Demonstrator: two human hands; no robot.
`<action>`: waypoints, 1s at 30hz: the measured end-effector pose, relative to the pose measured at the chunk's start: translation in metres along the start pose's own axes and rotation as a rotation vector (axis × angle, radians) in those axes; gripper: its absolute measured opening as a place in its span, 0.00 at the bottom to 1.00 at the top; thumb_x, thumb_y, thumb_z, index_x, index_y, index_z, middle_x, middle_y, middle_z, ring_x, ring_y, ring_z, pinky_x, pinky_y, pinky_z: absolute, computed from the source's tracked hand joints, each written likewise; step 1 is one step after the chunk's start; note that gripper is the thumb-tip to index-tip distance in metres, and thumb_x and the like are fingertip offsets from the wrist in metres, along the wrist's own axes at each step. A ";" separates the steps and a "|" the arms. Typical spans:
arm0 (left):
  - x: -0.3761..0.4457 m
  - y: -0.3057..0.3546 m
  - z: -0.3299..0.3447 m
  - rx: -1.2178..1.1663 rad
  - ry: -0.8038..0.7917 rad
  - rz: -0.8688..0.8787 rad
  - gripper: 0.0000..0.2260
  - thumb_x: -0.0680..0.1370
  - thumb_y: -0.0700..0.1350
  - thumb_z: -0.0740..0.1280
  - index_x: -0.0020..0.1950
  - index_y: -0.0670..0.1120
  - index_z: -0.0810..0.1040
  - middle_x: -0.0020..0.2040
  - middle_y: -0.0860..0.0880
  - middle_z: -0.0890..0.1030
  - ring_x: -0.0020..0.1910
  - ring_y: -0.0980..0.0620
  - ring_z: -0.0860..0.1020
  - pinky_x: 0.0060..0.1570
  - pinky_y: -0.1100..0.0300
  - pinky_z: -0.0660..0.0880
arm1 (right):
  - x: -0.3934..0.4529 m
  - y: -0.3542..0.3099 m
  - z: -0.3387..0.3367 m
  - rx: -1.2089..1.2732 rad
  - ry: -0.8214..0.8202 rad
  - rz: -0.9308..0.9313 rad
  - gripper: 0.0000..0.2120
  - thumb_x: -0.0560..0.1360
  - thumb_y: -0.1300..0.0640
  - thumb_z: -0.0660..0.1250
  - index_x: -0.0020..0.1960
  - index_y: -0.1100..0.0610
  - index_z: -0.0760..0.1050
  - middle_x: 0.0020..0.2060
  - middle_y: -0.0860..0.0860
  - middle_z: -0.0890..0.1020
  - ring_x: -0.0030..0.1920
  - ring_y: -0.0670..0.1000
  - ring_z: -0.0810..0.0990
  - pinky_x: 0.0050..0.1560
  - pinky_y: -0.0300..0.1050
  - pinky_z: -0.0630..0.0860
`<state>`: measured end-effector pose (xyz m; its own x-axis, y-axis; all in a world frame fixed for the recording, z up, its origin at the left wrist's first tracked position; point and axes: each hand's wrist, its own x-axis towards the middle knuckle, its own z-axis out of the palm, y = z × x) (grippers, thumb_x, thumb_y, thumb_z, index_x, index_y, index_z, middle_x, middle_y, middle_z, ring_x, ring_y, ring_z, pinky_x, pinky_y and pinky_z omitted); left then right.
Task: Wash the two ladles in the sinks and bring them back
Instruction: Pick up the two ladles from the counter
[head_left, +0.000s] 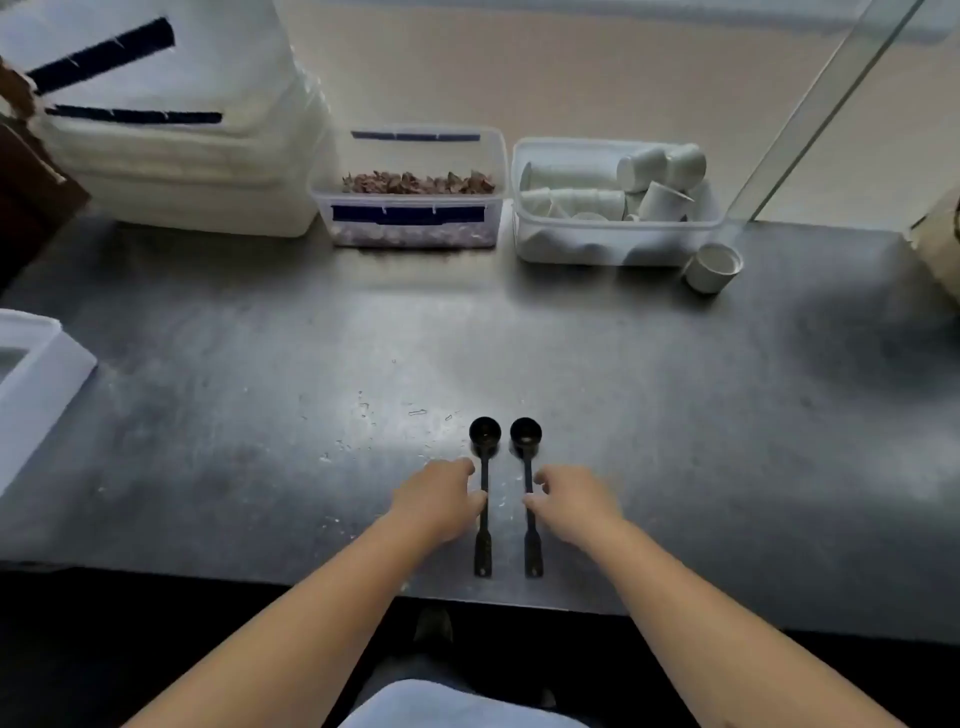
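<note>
Two small black ladles lie side by side on the steel counter (675, 415), bowls away from me and handles toward the front edge. My left hand (439, 501) rests beside the left ladle (483, 499), fingertips touching the middle of its handle. My right hand (574, 504) touches the handle of the right ladle (530, 499) in the same way. Both ladles still lie flat on the counter. No sink is in view.
At the back stand a clear tub of brown pieces (410, 192), a tub of white cups (613, 202), one loose white cup (711, 267) and stacked white lidded containers (171, 130). A white tray (36, 379) sits at the left edge. A glass panel (810, 119) rises at right.
</note>
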<state>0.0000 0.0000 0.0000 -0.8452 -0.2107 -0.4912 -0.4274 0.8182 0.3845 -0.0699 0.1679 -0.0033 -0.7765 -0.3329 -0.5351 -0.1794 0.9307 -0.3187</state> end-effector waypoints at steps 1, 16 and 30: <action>0.005 -0.001 0.002 -0.045 -0.011 -0.017 0.17 0.75 0.54 0.61 0.61 0.48 0.74 0.58 0.46 0.80 0.54 0.45 0.79 0.47 0.52 0.76 | 0.003 -0.003 0.004 0.045 0.013 0.035 0.15 0.74 0.45 0.64 0.57 0.52 0.79 0.54 0.51 0.83 0.53 0.54 0.80 0.50 0.49 0.77; 0.057 0.005 0.023 -0.392 0.033 -0.202 0.01 0.71 0.39 0.67 0.40 0.44 0.78 0.40 0.45 0.81 0.41 0.46 0.79 0.41 0.54 0.76 | 0.045 0.005 0.017 0.319 -0.025 0.184 0.13 0.74 0.55 0.68 0.32 0.54 0.72 0.30 0.53 0.76 0.31 0.51 0.72 0.33 0.44 0.66; -0.038 0.013 0.000 -1.248 0.109 -0.394 0.04 0.75 0.36 0.68 0.43 0.43 0.79 0.28 0.51 0.78 0.22 0.56 0.69 0.24 0.64 0.61 | 0.023 0.005 -0.021 0.748 -0.426 -0.076 0.10 0.76 0.62 0.69 0.36 0.57 0.78 0.26 0.49 0.76 0.24 0.42 0.74 0.26 0.33 0.70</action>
<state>0.0267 0.0190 0.0242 -0.5926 -0.4100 -0.6934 -0.6075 -0.3378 0.7189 -0.1017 0.1679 -0.0008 -0.4588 -0.5583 -0.6913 0.3392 0.6090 -0.7170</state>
